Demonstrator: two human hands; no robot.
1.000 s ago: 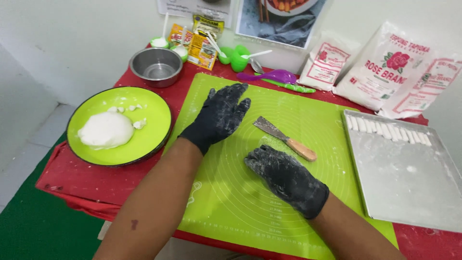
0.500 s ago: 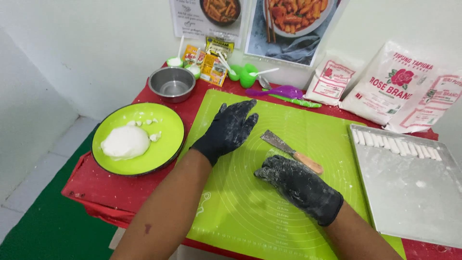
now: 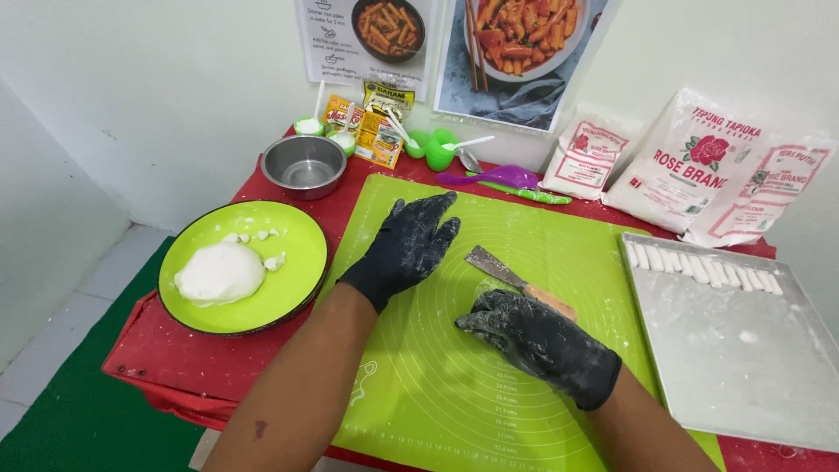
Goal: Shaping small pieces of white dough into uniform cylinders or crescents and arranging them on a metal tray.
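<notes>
Both my hands wear black gloves dusted with flour and rest on a lime-green silicone mat. My left hand lies flat on the mat, palm down, fingers spread, holding nothing. My right hand is cupped palm down on the mat nearer to me, fingers together; whatever lies beneath it is hidden. A metal scraper with a wooden handle lies just beyond my right hand, the handle end touching or partly covered by it.
A green plate at left holds a white dough lump. A steel bowl stands behind it. A metal tray at right carries a row of dough sticks. Flour bags, green cups and a purple spoon line the wall.
The view has tilted up, so more of the wall shows. Both hands stay in almost the same spots on the mat; the right hand sits slightly closer to the scraper.
</notes>
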